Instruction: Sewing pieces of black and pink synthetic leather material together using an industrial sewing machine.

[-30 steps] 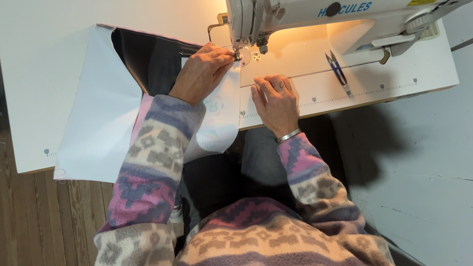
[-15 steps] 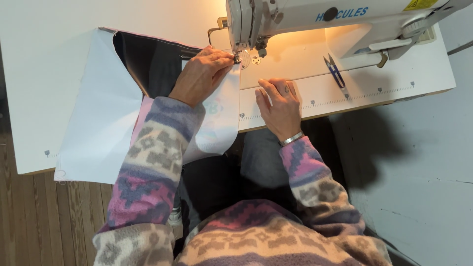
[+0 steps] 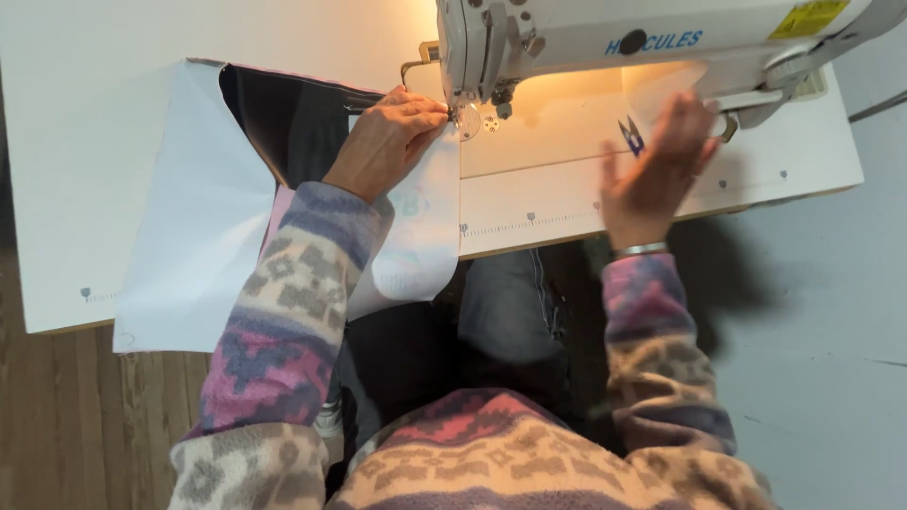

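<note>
My left hand (image 3: 385, 144) presses the white fabric (image 3: 420, 222) flat on the table, fingertips right beside the needle and presser foot (image 3: 468, 115) of the white sewing machine (image 3: 605, 38). My right hand (image 3: 655, 170) is lifted off the fabric, fingers spread and blurred, hovering over the table just next to the small blue thread snips (image 3: 630, 135). It holds nothing. The fabric hangs off the table's front edge toward my lap.
A large white sheet with a black and pink piece (image 3: 283, 123) lies to the left on the white sewing table (image 3: 567, 203). Wooden floor (image 3: 57, 425) shows at lower left, grey floor at right. My patterned sleeves fill the foreground.
My right hand has left the fabric and swung right and up toward the blue snips. My left hand stays by the needle.
</note>
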